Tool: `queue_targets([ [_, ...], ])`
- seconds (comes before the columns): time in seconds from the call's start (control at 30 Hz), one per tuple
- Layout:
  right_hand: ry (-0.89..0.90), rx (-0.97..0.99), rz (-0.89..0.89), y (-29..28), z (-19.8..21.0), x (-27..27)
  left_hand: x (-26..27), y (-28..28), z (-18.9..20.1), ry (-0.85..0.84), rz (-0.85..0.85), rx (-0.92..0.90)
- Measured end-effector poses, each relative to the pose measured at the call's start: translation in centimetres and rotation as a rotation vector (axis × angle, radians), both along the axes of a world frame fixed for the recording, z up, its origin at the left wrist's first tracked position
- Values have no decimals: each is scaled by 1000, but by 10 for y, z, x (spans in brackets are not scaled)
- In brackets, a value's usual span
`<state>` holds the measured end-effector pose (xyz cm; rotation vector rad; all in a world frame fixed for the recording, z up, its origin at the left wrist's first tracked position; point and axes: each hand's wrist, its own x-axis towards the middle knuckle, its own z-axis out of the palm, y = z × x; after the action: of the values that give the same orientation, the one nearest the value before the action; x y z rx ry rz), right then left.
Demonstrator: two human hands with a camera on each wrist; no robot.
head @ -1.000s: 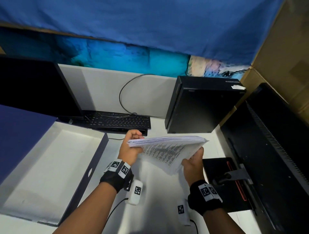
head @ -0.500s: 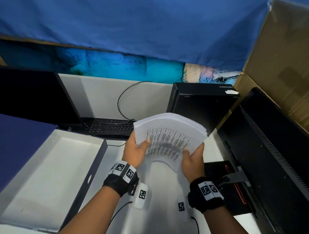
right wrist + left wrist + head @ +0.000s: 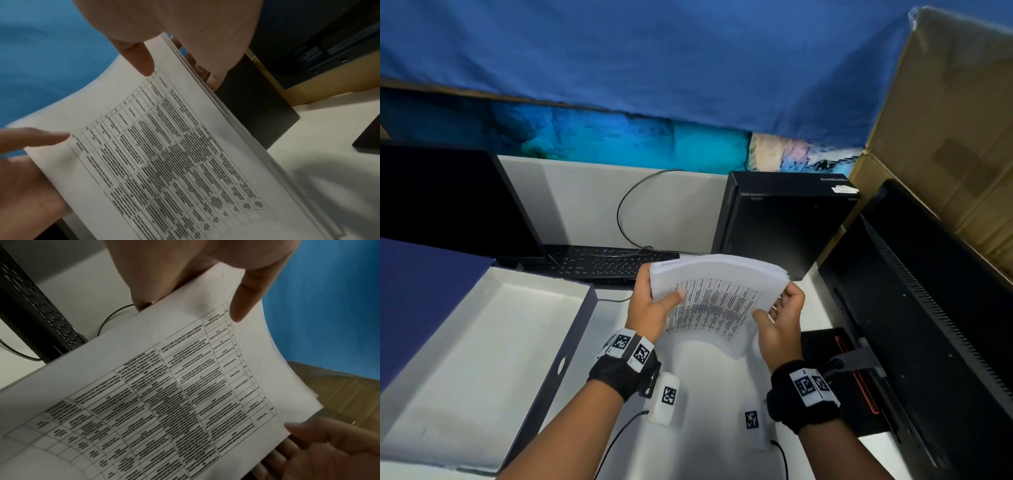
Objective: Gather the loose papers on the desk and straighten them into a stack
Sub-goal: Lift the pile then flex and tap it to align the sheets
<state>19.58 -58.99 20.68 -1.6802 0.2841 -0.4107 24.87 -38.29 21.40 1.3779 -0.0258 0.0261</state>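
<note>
A thick stack of white papers with a printed table on its near face stands nearly upright above the white desk, its lower part bowed toward me. My left hand grips the stack's left edge, thumb across the front sheet. My right hand holds the right edge, thumb on the front and fingers behind. The left wrist view shows the printed sheet with my left thumb on it. In the right wrist view the sheet has slightly uneven edges at the right side.
An open navy box with a white inside lies at the left. A black keyboard and a dark monitor stand behind it. A black computer case is at the back right, another monitor at the right, cardboard boxes beyond.
The stack has swung from lying nearly flat between my hands to standing upright, printed face toward me. Both hands have kept hold of its sides.
</note>
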Motion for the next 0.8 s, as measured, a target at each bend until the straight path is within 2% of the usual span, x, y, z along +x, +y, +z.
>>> queue_targets([
  [0.1,-76,78,11,0,11,4,-1,0,15,-118,30,-100],
  [0.17,-124,122,-10,2,24,8,3,-2,24,-155,91,-71],
  [0.23,-155,121,-74,5,38,15,10,-5,31,-120,164,-5],
  [0.37,-53,95,-203,11,48,27,20,-10,31,-39,259,122],
  [0.53,-18,127,-231,12,45,29,19,-7,28,-80,272,95],
  [0.63,-40,95,-218,11,43,28,16,-7,28,-93,248,86],
  [0.8,-109,123,-98,6,36,17,7,7,9,-121,30,5],
])
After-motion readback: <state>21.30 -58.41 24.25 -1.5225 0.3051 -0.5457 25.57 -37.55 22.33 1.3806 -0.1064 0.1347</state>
